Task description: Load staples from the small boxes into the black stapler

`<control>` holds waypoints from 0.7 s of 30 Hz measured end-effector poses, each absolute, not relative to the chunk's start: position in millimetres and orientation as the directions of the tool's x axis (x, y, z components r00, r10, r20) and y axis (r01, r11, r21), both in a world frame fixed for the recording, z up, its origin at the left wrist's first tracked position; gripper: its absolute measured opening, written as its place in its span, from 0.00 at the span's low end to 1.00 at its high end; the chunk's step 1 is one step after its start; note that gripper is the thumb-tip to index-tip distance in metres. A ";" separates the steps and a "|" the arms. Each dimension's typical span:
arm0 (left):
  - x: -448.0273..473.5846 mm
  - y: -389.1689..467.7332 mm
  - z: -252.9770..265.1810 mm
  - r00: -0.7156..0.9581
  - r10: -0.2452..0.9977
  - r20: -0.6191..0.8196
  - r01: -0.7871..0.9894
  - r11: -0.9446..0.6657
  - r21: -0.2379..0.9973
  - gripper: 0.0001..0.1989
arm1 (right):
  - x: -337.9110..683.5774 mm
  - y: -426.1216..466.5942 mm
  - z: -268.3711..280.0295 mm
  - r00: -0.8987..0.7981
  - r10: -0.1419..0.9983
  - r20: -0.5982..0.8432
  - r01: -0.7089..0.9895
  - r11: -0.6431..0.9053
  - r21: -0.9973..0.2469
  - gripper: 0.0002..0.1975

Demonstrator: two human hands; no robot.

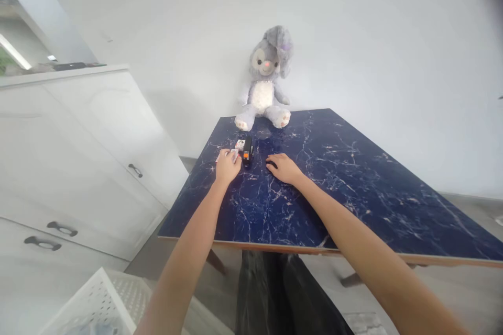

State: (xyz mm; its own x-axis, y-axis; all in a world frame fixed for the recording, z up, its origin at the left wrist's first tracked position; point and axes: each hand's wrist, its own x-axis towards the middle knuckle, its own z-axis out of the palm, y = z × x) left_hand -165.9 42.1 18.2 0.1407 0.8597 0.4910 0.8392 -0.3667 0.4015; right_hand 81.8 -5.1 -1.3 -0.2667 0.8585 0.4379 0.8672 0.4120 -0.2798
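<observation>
My left hand (pixel 228 165) is on the left part of the blue table, its thumb and fingers closed round a white card (pixel 234 153) with a little red on it. Most of that card is hidden under the fingers. Just beyond lies another small white card (pixel 240 144) with a coloured print, like a playing card. To the right of both, close to my left thumb, stands a black oblong thing (pixel 248 149) with an orange patch, perhaps a stapler. My right hand (pixel 284 168) rests on the tabletop farther right, fingers loosely stretched out and holding nothing.
A grey plush rabbit (pixel 262 97) sits at the table's far edge against the white wall. The table (pixel 353 188) has a dark blue marbled top. White cabinets (pixel 86 152) with dark handles stand at the left, and a white perforated basket (pixel 94 303) is on the floor below.
</observation>
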 end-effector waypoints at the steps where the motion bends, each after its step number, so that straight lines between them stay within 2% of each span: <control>1: -167.5 41.9 16.5 0.133 0.865 0.484 0.841 -0.357 0.407 0.12 | 81.7 -5.2 -1.6 -0.265 0.859 0.437 0.867 0.411 -0.282 0.14; 4: -172.6 36.3 16.0 0.130 0.855 0.502 0.830 -0.370 0.416 0.11 | 81.8 -6.5 -2.0 -0.257 0.862 0.436 0.869 0.404 -0.287 0.13; 8: -168.4 14.7 24.0 0.114 0.721 0.683 0.784 -0.488 0.383 0.14 | 81.5 -11.6 -1.2 -0.239 0.873 0.425 0.875 0.384 -0.295 0.13; 11: -148.8 -1.1 28.3 0.191 0.585 0.788 0.736 -0.617 0.280 0.14 | 81.8 -15.7 -0.7 -0.240 0.872 0.427 0.871 0.387 -0.301 0.12; 13: -130.7 -6.2 27.8 0.333 0.542 0.772 0.711 -0.682 0.172 0.12 | 82.5 -17.3 -0.5 -0.260 0.865 0.428 0.860 0.409 -0.304 0.11; 15: -114.4 -7.1 25.3 0.481 0.537 0.693 0.715 -0.698 0.045 0.08 | 83.6 -18.0 -0.3 -0.281 0.857 0.431 0.846 0.433 -0.309 0.10; 17: -104.2 -5.8 21.8 0.510 0.572 0.642 0.767 -0.640 -0.040 0.07 | 84.8 -18.6 0.1 -0.298 0.848 0.437 0.833 0.455 -0.314 0.10; 19: -101.1 -3.9 18.5 0.459 0.625 0.632 0.831 -0.553 -0.056 0.09 | 86.2 -19.7 1.0 -0.301 0.845 0.441 0.825 0.463 -0.324 0.10; 21: -102.5 -1.4 15.9 0.384 0.681 0.624 0.877 -0.480 -0.016 0.13 | 87.8 -21.8 2.0 -0.302 0.848 0.436 0.818 0.465 -0.339 0.10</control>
